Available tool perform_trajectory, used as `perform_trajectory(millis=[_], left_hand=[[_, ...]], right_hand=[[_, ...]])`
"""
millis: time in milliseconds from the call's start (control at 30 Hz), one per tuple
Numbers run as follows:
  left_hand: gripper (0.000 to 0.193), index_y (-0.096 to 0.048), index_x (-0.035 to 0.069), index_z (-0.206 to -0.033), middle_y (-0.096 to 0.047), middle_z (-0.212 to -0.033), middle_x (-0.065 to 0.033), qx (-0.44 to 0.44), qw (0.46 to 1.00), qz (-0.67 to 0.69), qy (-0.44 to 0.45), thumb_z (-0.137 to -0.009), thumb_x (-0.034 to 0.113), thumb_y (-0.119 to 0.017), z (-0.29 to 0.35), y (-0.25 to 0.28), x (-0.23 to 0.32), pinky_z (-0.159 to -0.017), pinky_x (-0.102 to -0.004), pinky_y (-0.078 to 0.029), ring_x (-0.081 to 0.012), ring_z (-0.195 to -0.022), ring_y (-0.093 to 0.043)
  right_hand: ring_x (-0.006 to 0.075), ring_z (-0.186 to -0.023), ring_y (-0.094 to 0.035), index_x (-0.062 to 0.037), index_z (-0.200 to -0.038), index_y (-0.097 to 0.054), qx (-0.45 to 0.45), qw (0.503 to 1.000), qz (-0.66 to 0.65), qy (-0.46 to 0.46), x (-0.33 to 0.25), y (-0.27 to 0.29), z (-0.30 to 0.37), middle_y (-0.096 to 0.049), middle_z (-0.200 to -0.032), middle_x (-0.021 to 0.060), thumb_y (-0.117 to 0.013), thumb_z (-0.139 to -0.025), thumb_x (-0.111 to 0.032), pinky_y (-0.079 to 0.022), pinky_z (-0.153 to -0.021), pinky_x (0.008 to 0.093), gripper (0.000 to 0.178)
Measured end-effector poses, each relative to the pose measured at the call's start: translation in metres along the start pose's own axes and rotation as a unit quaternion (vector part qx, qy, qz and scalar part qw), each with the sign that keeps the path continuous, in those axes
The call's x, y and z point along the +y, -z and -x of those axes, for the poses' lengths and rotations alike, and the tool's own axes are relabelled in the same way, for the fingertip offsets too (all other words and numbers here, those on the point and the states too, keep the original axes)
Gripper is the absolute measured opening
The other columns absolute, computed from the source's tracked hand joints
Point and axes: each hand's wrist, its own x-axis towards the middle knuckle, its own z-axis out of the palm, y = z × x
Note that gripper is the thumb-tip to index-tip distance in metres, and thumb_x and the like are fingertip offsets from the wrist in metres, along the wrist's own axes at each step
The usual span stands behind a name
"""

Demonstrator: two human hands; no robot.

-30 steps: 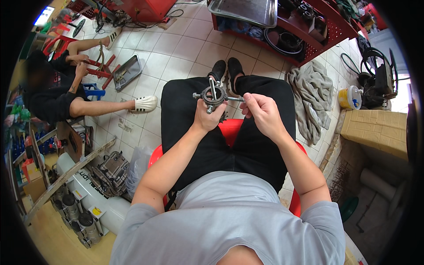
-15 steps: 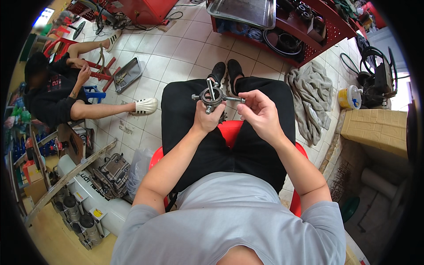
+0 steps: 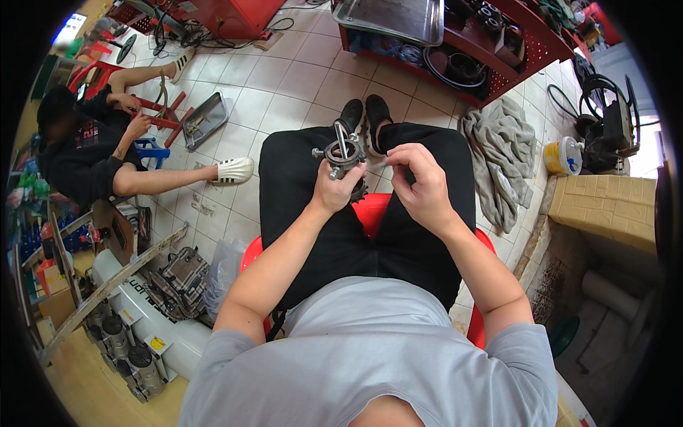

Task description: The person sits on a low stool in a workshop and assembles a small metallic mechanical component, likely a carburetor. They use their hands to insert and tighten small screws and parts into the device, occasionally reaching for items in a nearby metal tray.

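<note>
Compared with a second ago, the right hand [image 3: 420,186] is drawing a little away from the round metal part [image 3: 343,158] and rising slightly, so a small gap is now showing between them, while the left hand [image 3: 336,191] is keeping the part much where it was, above the knees; this suggests the work is passing from fitting something onto the part to handling a loose small piece. The left hand is closing around the underside of the metal part, fingers wrapped and thumb up its side, holding it upright with its short bolts and a thin rod sticking out of the top. The right hand, just to the right of the part, is curling nearly shut, with fingertips pinched together, possibly on a thin pin or wire, though the object is too small to tell for certain. Below the part, the person is sitting on a red stool [image 3: 370,213]. Well to the left of the part, another person [image 3: 92,156] is sitting on the tiled floor [image 3: 284,92], and to its right a grey cloth [image 3: 501,160] is lying crumpled.
</note>
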Motion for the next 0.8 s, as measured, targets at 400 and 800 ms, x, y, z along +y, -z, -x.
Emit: perform_trajectory(millis=[400,800], left_hand=[[0.013,-0.06,0.003,-0.09,-0.064,-0.072,-0.0047,-0.004,0.994,0.089,0.058,-0.091,0.015,-0.06,-0.004,0.002,-0.004,-0.068,-0.0301,-0.05,-0.0142,-0.07,-0.063],[0.015,-0.065,0.002,-0.088,-0.066,-0.074,-0.0041,0.004,0.998,0.037,0.048,-0.091,0.017,-0.063,-0.005,0.0,-0.002,-0.067,-0.0287,-0.05,-0.0118,-0.07,-0.062]], right_hand=[[0.0153,-0.083,-0.067,0.0002,-0.105,-0.059,-0.031,0.8,-0.481,-0.358,0.011,0.001,-0.001,-0.066,-0.093,0.0099,-0.06,-0.091,-0.003,-0.057,-0.074,0.028,0.014],[0.0127,-0.074,-0.063,-0.0002,-0.113,-0.06,-0.12,0.775,-0.465,-0.411,0.014,-0.002,0.002,-0.065,-0.094,0.0057,-0.053,-0.092,-0.006,-0.052,-0.066,0.0254,0.022]])
